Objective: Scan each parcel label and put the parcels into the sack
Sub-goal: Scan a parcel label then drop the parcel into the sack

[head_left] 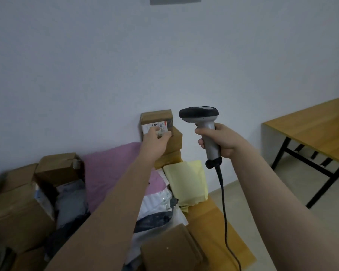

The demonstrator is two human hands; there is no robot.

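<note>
A small brown cardboard parcel [158, 119] with a white label stands on top of a stack of boxes [174, 142] against the wall. My left hand [155, 139] reaches out to it, fingers curled over its labelled front. Just right of the parcel, my right hand [218, 138] grips the grey handle of a barcode scanner [201, 116]. The scanner's black head points left, level with the parcel, and its black cable hangs down. No sack is recognisable.
Below lie a pink mailer bag [110, 173], a yellow mailer [188, 182], white and dark poly bags [157, 208] and several brown boxes [20, 218] on a wooden table top [213, 231]. A second wooden table [313, 128] with black legs stands at right.
</note>
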